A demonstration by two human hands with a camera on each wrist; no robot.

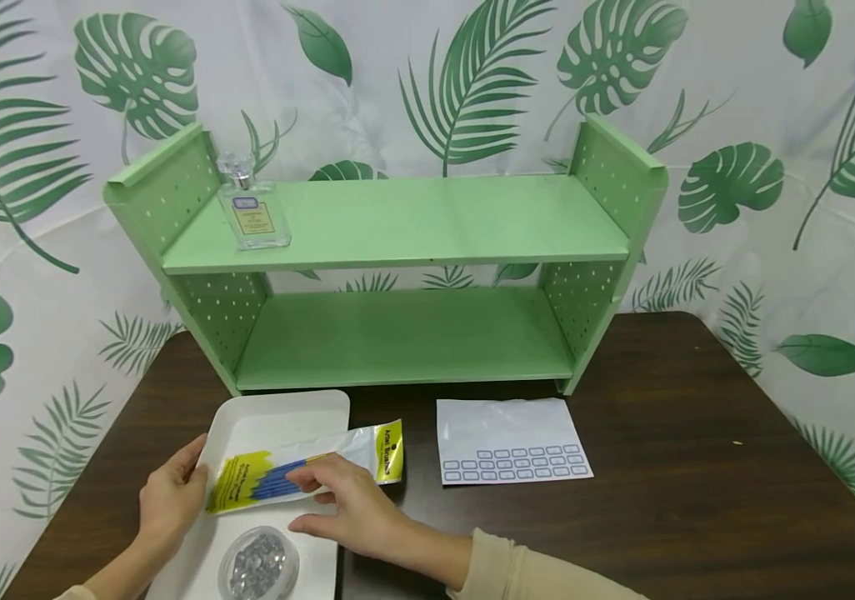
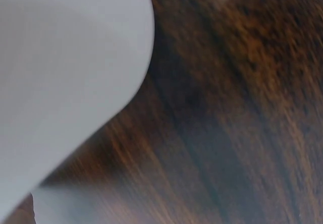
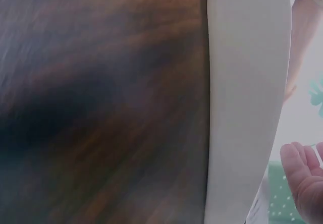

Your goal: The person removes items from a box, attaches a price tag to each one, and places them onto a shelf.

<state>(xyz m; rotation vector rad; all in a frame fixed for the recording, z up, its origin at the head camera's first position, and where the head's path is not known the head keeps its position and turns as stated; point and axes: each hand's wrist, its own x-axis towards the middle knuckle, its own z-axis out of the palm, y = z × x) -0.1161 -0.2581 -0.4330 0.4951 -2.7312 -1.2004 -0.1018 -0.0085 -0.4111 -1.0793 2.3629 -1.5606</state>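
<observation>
A white tray lies on the table in the head view, and my left hand grips its left rim with the thumb on top. Across the tray rests a pack of artist brushes, yellow and clear with blue handles inside; its right end juts past the rim. My right hand hovers by the pack, thumb and fingers apart, holding nothing. Nearer to me in the tray is a round clear container of glassy pebbles. The right wrist view shows that hand's fingers beyond the tray's outer side.
Behind the tray stands a green two-tier shelf, with a glass perfume bottle on its upper left. A sheet of small blue-framed labels lies on the dark wooden table, right of the tray. A leaf-print cloth hangs behind.
</observation>
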